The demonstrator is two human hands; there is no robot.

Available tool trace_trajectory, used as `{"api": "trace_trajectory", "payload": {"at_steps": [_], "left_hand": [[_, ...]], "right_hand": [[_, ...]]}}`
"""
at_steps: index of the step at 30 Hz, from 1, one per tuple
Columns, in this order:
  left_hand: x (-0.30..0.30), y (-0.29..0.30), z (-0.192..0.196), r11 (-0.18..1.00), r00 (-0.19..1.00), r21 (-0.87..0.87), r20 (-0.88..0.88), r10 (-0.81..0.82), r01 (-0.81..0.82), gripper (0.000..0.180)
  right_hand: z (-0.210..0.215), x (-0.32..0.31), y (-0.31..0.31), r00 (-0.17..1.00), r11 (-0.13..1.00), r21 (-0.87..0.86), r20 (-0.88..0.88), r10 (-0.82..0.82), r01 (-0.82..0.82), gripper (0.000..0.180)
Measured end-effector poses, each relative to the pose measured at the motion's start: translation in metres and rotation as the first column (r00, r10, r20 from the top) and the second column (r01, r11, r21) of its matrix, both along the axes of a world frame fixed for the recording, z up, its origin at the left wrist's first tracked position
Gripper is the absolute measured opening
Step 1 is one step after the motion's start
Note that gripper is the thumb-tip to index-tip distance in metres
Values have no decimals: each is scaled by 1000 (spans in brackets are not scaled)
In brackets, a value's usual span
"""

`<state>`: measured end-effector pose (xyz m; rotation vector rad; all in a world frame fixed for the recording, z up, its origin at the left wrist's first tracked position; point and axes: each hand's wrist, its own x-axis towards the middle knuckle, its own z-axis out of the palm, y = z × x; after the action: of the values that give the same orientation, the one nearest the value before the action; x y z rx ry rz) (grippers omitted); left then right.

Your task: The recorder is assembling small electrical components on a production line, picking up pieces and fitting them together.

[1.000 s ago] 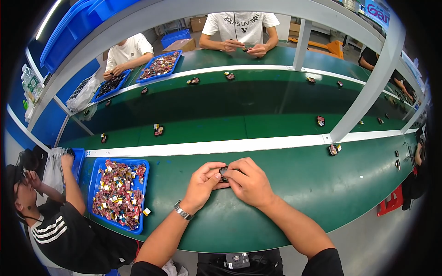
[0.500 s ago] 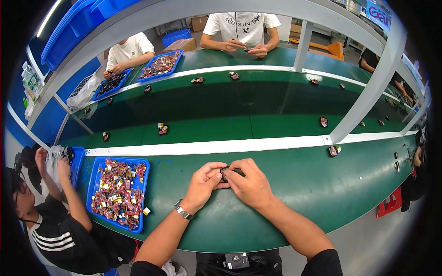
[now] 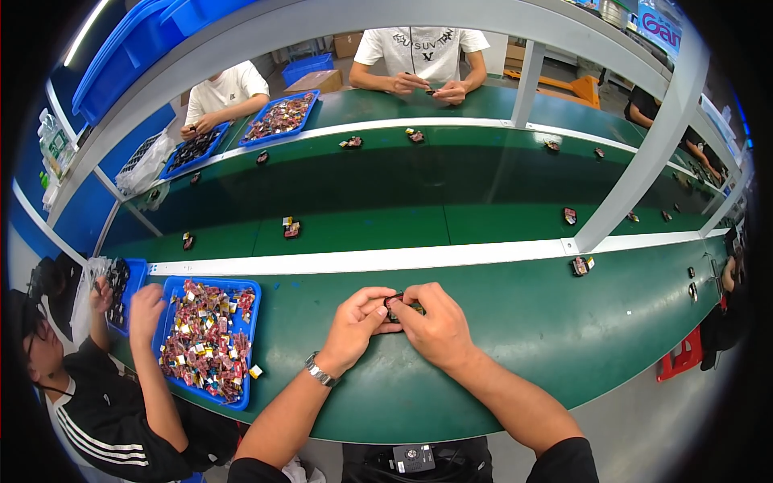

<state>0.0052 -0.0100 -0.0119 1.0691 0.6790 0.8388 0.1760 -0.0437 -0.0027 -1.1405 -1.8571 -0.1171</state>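
Over the green tabletop in front of me, both hands meet around a small black plastic housing (image 3: pixel 394 305). My left hand (image 3: pixel 354 322), with a metal watch on its wrist, grips the housing from the left with curled fingers. From the right, the fingers of my right hand (image 3: pixel 439 326) are bent down onto the same piece. A little green and reddish detail shows at the housing; the rest is covered by my fingers. To the left of my hands stands a blue tray (image 3: pixel 254 338) heaped with small red circuit boards (image 3: pixel 205 338) bearing white and yellow tabs.
Beyond a white rail (image 3: pixel 362 259) runs a dark green conveyor belt (image 3: pixel 362 193) with scattered small assemblies. One black-and-red assembly (image 3: pixel 580 266) lies right on my table. A grey upright (image 3: pixel 644 153) rises there. A co-worker (image 3: pixel 105 402) sits at left; others work opposite.
Pieces on the belt have shifted slightly right. The left co-worker's hand has moved from the plastic bag toward the tray of boards. My fingers have shifted slightly on the housing, showing more of it.
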Motion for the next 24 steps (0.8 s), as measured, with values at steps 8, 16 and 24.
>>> {"api": "trace_trajectory", "payload": {"at_steps": [8,16,24], "left_hand": [[-5,0,-3,999,999,-12,-4,33,-33,27],[-6,3,-4,999,1000,-37,18,21,-21,29],[3,4,-1,997,997,40,51,60,-62,31]], "right_hand": [[7,-2,-1,998,1000,25,64,-14,13,21],[-3,-8,0,998,995,-94,64,27,-21,33],[-9,56,74,955,952,-86,5,-296,295,31]]}}
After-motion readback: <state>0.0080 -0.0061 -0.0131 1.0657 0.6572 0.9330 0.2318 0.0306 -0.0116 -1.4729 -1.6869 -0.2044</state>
